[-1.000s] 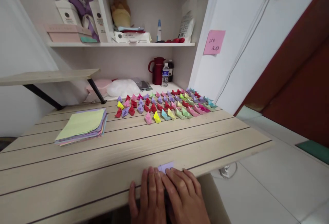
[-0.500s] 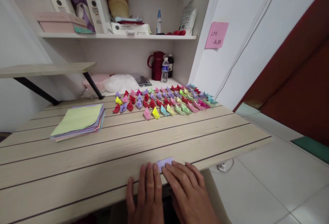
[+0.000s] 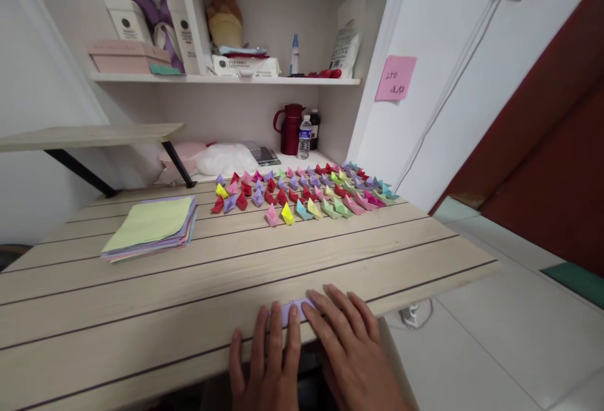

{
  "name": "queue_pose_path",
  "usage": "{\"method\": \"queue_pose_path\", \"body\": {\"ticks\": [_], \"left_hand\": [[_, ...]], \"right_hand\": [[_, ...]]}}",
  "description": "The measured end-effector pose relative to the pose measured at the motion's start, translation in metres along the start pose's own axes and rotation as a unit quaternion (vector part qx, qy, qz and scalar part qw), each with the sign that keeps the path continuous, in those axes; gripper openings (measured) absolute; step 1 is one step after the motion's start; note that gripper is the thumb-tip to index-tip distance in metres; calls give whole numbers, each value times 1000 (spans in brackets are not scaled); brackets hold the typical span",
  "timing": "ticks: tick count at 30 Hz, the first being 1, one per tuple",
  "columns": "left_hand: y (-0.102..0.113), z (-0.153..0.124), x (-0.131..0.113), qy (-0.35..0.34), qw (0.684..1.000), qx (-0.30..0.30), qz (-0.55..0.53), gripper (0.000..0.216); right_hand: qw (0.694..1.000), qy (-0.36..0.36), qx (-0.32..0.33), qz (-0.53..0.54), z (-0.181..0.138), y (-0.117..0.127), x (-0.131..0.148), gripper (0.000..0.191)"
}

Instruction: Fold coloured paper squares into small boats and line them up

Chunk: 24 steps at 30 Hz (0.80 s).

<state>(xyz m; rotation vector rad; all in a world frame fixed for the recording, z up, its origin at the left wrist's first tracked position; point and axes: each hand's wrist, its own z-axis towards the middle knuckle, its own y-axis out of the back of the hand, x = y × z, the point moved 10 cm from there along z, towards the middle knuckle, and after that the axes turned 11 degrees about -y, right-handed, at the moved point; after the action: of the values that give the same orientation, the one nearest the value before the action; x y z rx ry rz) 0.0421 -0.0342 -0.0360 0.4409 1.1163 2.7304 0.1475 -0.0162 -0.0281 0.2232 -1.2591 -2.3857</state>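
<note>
Both of my hands lie flat on the near edge of the wooden table (image 3: 141, 285). My left hand (image 3: 268, 360) and my right hand (image 3: 352, 351) have their fingers stretched out and press down on a small folded purple paper (image 3: 291, 310), which shows between the fingertips. Most of the paper is hidden under the fingers. Farther back on the table stand rows of several small folded paper boats (image 3: 306, 192) in red, pink, purple, yellow and green. A stack of coloured square papers (image 3: 151, 227) lies at the left.
A shelf unit behind the table holds a red jug (image 3: 289, 129), a water bottle (image 3: 304, 138), boxes and bottles. A raised wooden shelf (image 3: 89, 137) juts out at the left. A pink note (image 3: 394, 77) sticks on the wall. The table's right edge drops to a tiled floor (image 3: 495, 335).
The hands have slid slightly on the purple paper, the right fingers reaching farther forward. The view has tilted a little up and down; nothing else on the table moved.
</note>
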Motion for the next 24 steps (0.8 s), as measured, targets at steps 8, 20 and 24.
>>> {"method": "queue_pose_path", "body": {"ticks": [8,20,24], "left_hand": [[0,-5,-1,5,998,-59,-2,52],[22,2,17,-65,988,-97,-98,18],[27,16,27,-119,974,-44,-188,12]], "right_hand": [[1000,-12,-18,8,2,2,-3,59],[959,-33,-82,270,8,36,-5,12],[936,-73,-7,344,13,31,-10,14]]}}
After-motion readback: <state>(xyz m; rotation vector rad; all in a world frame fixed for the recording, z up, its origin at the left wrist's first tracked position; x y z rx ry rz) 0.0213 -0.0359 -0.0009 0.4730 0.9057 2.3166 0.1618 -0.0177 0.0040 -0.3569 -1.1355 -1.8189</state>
